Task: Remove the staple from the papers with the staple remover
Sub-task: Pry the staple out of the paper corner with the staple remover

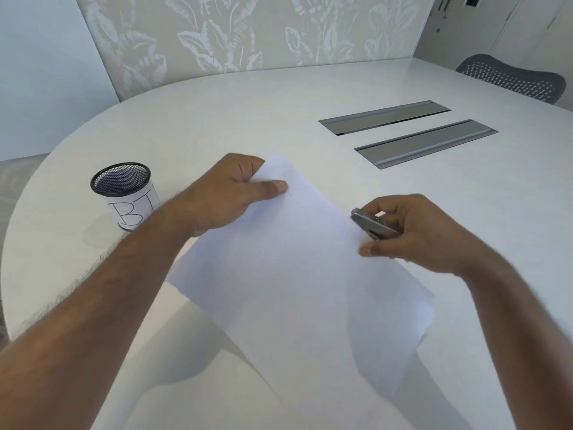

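White papers (294, 274) lie turned like a diamond on the white table (248, 113). My left hand (229, 193) pinches their far corner, thumb on top, fingers curled under the edge. Small dark marks show on the sheet just right of my thumb tip; I cannot tell whether a staple sits there. My right hand (415, 234) hovers over the papers' right edge and grips a metal staple remover (372, 223), its jaws pointing left and up toward the held corner, roughly a hand's width from it.
A black mesh pen cup (124, 193) with a white label reading "BI" stands to the left of my left forearm. Two grey metal cable hatches (403, 131) are set into the table at the back right. A grey mesh chair (511, 79) stands beyond the far right edge.
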The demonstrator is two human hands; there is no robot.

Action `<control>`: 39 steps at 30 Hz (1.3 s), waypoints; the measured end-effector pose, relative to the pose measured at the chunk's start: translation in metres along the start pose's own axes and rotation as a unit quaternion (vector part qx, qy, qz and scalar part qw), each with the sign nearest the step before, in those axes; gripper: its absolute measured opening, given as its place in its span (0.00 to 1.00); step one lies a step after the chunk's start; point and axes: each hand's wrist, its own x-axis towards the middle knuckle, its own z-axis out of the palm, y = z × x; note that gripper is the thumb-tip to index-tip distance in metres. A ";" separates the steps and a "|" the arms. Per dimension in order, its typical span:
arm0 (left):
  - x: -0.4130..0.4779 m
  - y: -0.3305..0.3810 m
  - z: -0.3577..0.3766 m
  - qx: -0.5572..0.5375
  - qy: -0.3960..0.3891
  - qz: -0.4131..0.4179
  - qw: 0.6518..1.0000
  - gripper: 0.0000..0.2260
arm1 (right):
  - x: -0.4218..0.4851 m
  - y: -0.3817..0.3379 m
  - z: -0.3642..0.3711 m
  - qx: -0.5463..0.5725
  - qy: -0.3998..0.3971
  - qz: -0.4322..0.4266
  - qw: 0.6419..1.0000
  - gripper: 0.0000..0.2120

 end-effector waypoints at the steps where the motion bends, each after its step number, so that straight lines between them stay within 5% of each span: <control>1: 0.002 0.003 -0.001 0.006 0.005 0.016 1.000 0.10 | 0.001 -0.004 -0.005 -0.011 0.010 -0.005 1.000 0.13; 9: 0.012 0.033 -0.008 0.031 0.080 0.232 0.969 0.05 | -0.021 -0.064 -0.036 -0.260 0.260 -0.120 0.922 0.12; 14: 0.015 0.018 -0.008 0.062 0.113 0.310 0.942 0.06 | -0.039 -0.085 -0.036 -0.348 0.321 -0.164 0.866 0.08; 29: -0.044 -0.100 0.008 0.062 0.114 0.042 0.991 0.09 | -0.042 -0.047 0.103 -0.451 0.091 -0.063 0.885 0.09; 33: -0.065 -0.119 0.033 0.021 0.271 -0.055 0.961 0.19 | -0.042 -0.027 0.129 -0.402 0.074 -0.030 0.912 0.08; 35: -0.076 -0.127 0.045 -0.040 0.345 -0.129 0.929 0.15 | -0.042 -0.022 0.137 -0.392 0.067 -0.009 0.917 0.09; 39: -0.091 -0.127 0.054 -0.261 0.342 -0.202 0.880 0.19 | -0.043 -0.014 0.147 -0.377 0.050 0.014 0.925 0.11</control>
